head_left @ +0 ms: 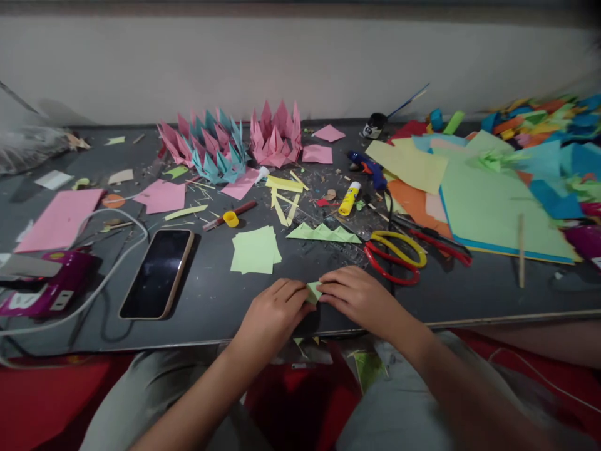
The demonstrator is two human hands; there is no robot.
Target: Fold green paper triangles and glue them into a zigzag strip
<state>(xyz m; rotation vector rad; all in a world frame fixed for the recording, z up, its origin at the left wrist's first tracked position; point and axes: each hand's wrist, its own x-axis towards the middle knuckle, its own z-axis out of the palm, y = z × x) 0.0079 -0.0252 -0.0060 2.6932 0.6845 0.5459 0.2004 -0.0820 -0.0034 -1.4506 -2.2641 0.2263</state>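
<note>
Both hands press down on a small folded piece of light green paper (313, 292) at the near edge of a dark grey worktable (493, 294). Left hand (275, 313) lies curled over the paper's left side, fingers bent and close together, fingertips on the sheet. Right hand (359, 294) lies flatter over the right side, fingers nearly closed and pointing left, so that only a small green corner shows between the two hands. Judging by this pose, a crease is being pressed into the paper; the next move probably calls for running the fingertips firmly along the fold while the other hand keeps the sheet from sliding. Just beyond the hands rests a small stack of square light green paper sheets (256, 250), and to its right a row of folded light green paper triangles (323, 233). Red and yellow handled scissors (399, 254) lie near the right hand. A black smartphone in a tan case (157, 272) lies face up, well to the left.
</note>
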